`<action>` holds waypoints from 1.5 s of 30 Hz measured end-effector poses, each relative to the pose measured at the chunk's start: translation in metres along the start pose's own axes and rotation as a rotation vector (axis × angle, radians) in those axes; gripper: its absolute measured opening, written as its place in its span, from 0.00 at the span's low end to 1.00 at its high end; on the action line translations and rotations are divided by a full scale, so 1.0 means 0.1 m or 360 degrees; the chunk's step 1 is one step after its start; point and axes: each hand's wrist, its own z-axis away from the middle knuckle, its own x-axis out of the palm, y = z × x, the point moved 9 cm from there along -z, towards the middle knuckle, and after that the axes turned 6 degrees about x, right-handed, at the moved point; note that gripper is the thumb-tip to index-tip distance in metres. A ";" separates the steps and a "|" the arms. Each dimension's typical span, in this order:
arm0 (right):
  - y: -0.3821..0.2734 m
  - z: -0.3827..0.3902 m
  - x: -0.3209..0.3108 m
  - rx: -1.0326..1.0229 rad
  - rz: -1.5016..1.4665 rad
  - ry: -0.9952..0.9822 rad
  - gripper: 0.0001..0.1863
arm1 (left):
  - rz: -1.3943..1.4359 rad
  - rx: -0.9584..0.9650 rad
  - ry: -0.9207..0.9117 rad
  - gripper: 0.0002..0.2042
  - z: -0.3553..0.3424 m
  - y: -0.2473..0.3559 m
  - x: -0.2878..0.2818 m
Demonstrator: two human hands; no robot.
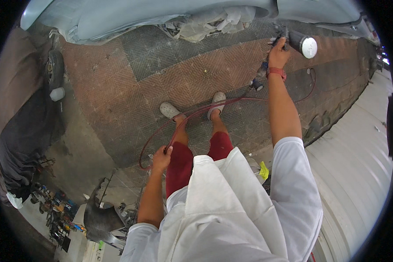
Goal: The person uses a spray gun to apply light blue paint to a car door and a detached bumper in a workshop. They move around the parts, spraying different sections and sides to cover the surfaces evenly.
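My right hand [279, 56] is stretched far forward and closed round a spray gun [284, 32], whose dark cup with a round white end [309, 47] sticks out to the right. Beyond it is the pale grey-blue car body [126, 15]. A dark red air hose [205, 108] trails from below the gun, where a small gauge-like fitting [256, 84] shows, and sags in loops across my legs. Down by my left thigh, my left hand [161, 159] is closed on part of that hose.
Crumpled plastic sheeting [216, 24] covers the wheel area. Red and black grid mats [174, 65] lie underfoot. To the left stand a cloth-covered shape [22, 118] and a tyre [55, 69]. A dark body panel [101, 218] and clutter lie behind left; a white ribbed wall [353, 166] runs along the right.
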 end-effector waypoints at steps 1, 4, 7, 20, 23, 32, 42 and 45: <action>0.02 -0.09 0.00 -0.0064 -0.0048 0.0088 0.35 | 0.0019 0.0010 0.0019 0.27 0.00 0.01 0.03; 0.17 -0.07 0.05 -0.0089 -0.0072 0.0277 0.33 | 0.0052 -0.0059 0.0067 0.27 0.08 -0.14 0.07; 0.26 0.33 0.35 -0.0239 0.0044 0.0176 0.31 | -0.0032 -0.0210 0.0009 0.26 0.15 -0.48 0.09; -0.39 2.52 1.68 -0.0854 -0.0149 -0.1017 0.24 | -0.0200 -0.0300 -0.0093 0.25 0.44 -0.78 0.12; -0.14 2.11 1.56 -0.0796 -0.0054 -0.1091 0.24 | -0.0269 -0.0098 -0.0158 0.25 0.17 -0.21 0.28; 0.93 -0.03 0.89 -0.0437 -0.0243 -0.0220 0.24 | -0.0368 0.0072 0.0277 0.22 -0.58 0.91 0.69; 2.29 -1.30 1.35 0.0534 -0.1121 0.0237 0.38 | -0.0448 0.0072 0.0687 0.25 -1.11 1.32 0.65; 2.69 -1.54 1.61 0.0705 -0.1154 0.0311 0.36 | -0.0418 -0.0016 0.0667 0.26 -1.30 1.40 0.70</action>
